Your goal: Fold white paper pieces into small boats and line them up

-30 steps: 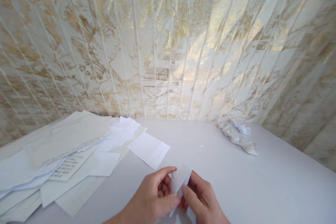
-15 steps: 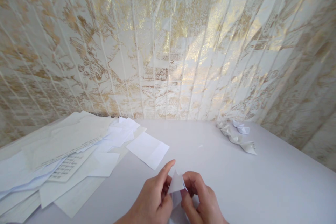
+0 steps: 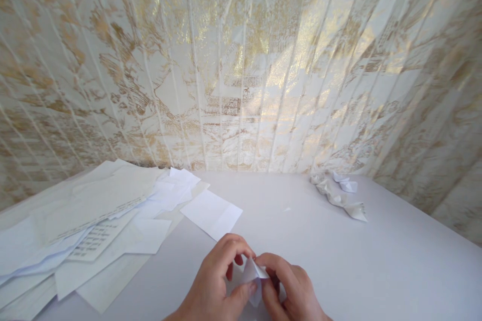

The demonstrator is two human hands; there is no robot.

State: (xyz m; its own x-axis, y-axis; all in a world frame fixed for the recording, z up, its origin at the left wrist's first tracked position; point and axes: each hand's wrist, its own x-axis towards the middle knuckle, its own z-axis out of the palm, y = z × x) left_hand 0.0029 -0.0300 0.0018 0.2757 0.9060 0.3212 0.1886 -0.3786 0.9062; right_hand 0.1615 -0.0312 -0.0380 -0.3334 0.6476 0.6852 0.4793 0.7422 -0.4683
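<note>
A small piece of folded white paper is held between my two hands near the bottom middle of the view, its pointed tip facing up. My left hand pinches it from the left, thumb on its lower front and index finger at the tip. From the other side my right hand grips its right edge between thumb and index finger. The fingers partly cover the paper, so its full shape cannot be made out.
Loose white sheets, some printed, lie in a heap on the left of the white table. A square white sheet lies beside the heap. Several small folded paper pieces sit at the back right, before a gold-patterned wall.
My left index finger, raised before, has curled down onto the paper's tip. The folded paper has tilted and looks more opened out at its right edge. The table items stay put.
</note>
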